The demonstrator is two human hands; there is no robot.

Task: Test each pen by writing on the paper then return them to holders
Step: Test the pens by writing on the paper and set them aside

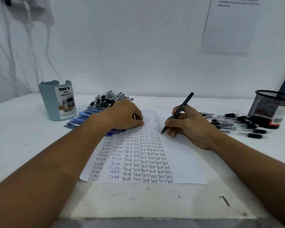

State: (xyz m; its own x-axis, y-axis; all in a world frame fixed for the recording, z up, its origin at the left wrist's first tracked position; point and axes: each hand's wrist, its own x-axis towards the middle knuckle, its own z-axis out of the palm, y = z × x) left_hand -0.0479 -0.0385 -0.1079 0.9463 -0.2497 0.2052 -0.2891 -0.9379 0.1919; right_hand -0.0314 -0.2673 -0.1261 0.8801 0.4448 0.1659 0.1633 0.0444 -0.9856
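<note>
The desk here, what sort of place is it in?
Probably a plain office or workroom desk against a white wall: a sheet of paper filled with "Test", heaps of pens, and two pen holders, a blue-grey desk organizer and a black mesh cup.

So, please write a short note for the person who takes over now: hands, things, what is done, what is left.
Right hand grips a dark pen, tip on the paper.
Left hand rests on the paper's upper left.
Done: columns of "Test" fill the paper's left half.
Pens lie in a left pile and a right pile.
Left: return pens to the blue holder and mesh holder.
</note>
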